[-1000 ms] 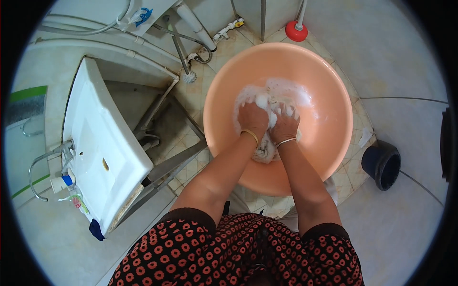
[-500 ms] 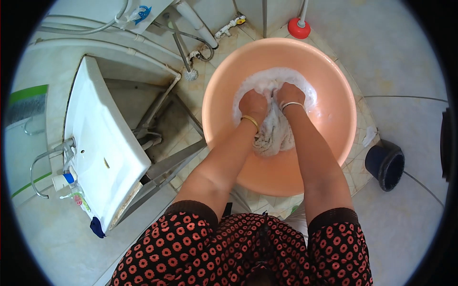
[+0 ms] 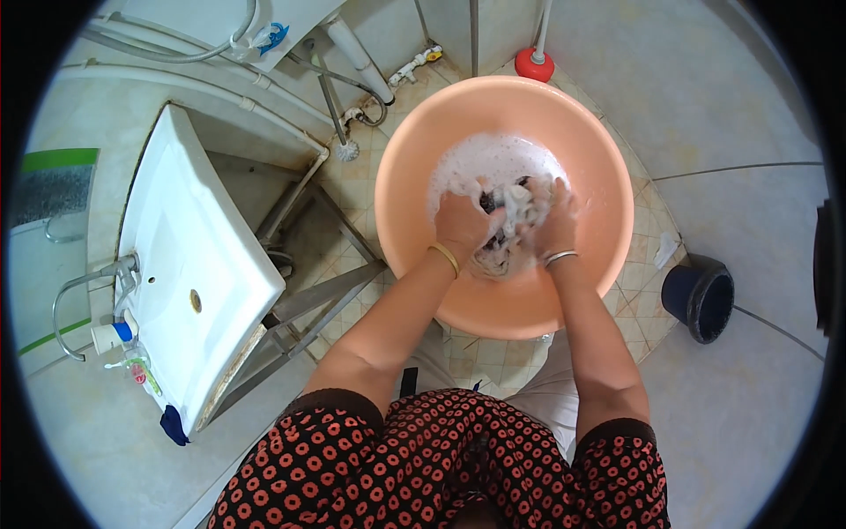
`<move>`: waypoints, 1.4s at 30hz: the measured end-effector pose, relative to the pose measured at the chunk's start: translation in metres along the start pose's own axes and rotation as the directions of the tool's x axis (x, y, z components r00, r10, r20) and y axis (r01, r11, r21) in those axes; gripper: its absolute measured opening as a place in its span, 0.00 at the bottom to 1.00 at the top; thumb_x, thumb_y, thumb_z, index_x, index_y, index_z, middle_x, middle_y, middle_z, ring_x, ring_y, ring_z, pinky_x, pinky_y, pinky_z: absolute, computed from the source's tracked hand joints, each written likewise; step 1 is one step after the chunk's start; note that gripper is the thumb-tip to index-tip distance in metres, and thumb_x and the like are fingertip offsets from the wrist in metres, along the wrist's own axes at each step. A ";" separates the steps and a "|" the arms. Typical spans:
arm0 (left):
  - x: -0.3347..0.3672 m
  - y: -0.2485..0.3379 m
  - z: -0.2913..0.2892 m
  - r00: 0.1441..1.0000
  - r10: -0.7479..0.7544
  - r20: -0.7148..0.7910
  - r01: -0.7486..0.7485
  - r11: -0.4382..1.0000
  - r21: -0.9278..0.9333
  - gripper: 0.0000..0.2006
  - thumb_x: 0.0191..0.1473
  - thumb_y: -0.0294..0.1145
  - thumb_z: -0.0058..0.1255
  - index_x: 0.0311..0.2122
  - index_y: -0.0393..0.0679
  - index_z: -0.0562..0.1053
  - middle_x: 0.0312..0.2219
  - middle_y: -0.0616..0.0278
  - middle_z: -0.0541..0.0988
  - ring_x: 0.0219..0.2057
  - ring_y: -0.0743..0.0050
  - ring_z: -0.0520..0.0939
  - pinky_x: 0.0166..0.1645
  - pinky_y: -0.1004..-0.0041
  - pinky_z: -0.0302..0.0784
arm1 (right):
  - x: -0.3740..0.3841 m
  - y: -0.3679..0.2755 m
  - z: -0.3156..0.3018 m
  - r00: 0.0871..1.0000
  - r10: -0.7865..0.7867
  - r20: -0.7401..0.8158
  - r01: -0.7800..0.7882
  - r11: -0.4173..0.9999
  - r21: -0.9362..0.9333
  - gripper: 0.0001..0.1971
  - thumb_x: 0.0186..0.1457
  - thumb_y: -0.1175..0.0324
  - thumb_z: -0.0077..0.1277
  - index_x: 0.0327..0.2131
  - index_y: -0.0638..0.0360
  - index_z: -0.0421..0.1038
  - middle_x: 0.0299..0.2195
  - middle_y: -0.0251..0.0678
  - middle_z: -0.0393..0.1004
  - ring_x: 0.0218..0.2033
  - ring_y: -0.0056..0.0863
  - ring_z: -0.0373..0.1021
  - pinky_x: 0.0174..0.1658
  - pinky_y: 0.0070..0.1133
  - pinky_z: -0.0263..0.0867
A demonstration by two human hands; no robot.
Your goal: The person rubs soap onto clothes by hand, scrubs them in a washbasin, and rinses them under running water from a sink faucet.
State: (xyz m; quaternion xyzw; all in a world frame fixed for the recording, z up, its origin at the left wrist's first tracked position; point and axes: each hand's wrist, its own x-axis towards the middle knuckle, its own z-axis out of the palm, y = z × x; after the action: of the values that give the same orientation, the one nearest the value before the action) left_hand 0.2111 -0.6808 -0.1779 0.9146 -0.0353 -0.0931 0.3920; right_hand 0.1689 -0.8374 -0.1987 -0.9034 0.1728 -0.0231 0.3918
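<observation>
A wide peach-coloured plastic basin [image 3: 401, 185] holds foamy water. In it, between my hands, a bunched, soapy wet cloth [image 3: 495, 256], pale with dark patches, is partly lifted out of the suds. My left hand [image 3: 460, 222], with a yellow bangle at its wrist, is closed on the cloth's left side, its thumb turned inward. On the other side my right hand [image 3: 557, 227], wearing a silvery bangle, cups the cloth; motion blurs its fingers somewhat. Thick white foam [image 3: 498, 157] floats beyond both hands. Folds and froth cover some fingertips.
A white washbasin [image 3: 198, 256] on a metal frame [image 3: 330, 295] stands to the left, with a tap [image 3: 110, 273] and a cup [image 3: 107, 337]. Right of the peach basin is a dark bucket [image 3: 701, 298]. A red plunger [image 3: 534, 65] leans behind it, on the tiled floor [image 3: 476, 357].
My hands, close together deep in the foam before, have moved apart and nearer to me. The cloth is gathered up between them, and the foam beyond is more exposed. My view has shifted slightly.
</observation>
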 end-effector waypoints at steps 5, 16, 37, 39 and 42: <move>-0.006 0.002 0.010 0.962 -0.099 0.254 -0.018 0.906 0.424 0.30 0.36 0.47 0.49 0.46 0.44 0.63 0.48 0.48 0.57 0.45 0.47 0.61 0.47 0.62 0.60 | -0.009 -0.010 0.024 0.973 0.108 0.205 0.002 0.881 -0.472 0.40 0.28 0.65 0.55 0.51 0.31 0.50 0.56 0.36 0.36 0.52 0.45 0.44 0.47 0.35 0.55; 0.046 0.002 0.028 0.962 -0.175 0.207 0.059 0.880 0.472 0.12 0.42 0.33 0.38 0.24 0.40 0.74 0.28 0.53 0.74 0.33 0.58 0.74 0.38 0.64 0.68 | 0.035 -0.004 0.031 0.971 -0.024 0.240 0.168 0.782 -0.600 0.16 0.37 0.72 0.47 0.35 0.51 0.65 0.38 0.34 0.61 0.39 0.34 0.60 0.35 0.24 0.64; 0.009 0.019 -0.033 0.793 0.597 0.125 -0.609 0.786 0.110 0.09 0.43 0.35 0.47 0.29 0.41 0.70 0.21 0.55 0.72 0.25 0.55 0.71 0.30 0.64 0.67 | 0.044 -0.010 -0.046 0.857 0.364 0.366 -0.516 0.637 0.573 0.18 0.40 0.58 0.48 0.29 0.66 0.68 0.26 0.38 0.70 0.24 0.23 0.66 0.27 0.21 0.63; 0.009 0.014 -0.029 0.715 0.678 0.173 -0.696 0.713 0.080 0.09 0.42 0.35 0.47 0.29 0.41 0.71 0.23 0.56 0.72 0.26 0.56 0.71 0.31 0.65 0.67 | 0.036 0.005 -0.036 0.925 0.312 0.218 -0.349 0.923 0.162 0.18 0.39 0.62 0.50 0.33 0.64 0.66 0.26 0.39 0.69 0.24 0.25 0.65 0.28 0.21 0.64; 0.016 0.008 -0.021 0.883 0.150 0.445 -0.087 0.983 -0.160 0.17 0.42 0.42 0.48 0.38 0.46 0.68 0.31 0.56 0.70 0.32 0.53 0.69 0.37 0.64 0.67 | 0.038 0.008 -0.011 0.972 0.142 -0.189 -0.100 0.971 0.217 0.21 0.38 0.62 0.49 0.38 0.58 0.65 0.32 0.41 0.67 0.28 0.27 0.66 0.31 0.22 0.64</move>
State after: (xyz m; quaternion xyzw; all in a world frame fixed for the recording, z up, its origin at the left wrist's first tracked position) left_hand 0.2311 -0.6734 -0.1601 0.8347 -0.1755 -0.2825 0.4390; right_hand 0.2001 -0.8631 -0.2004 -0.8386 0.2637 -0.1087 0.4642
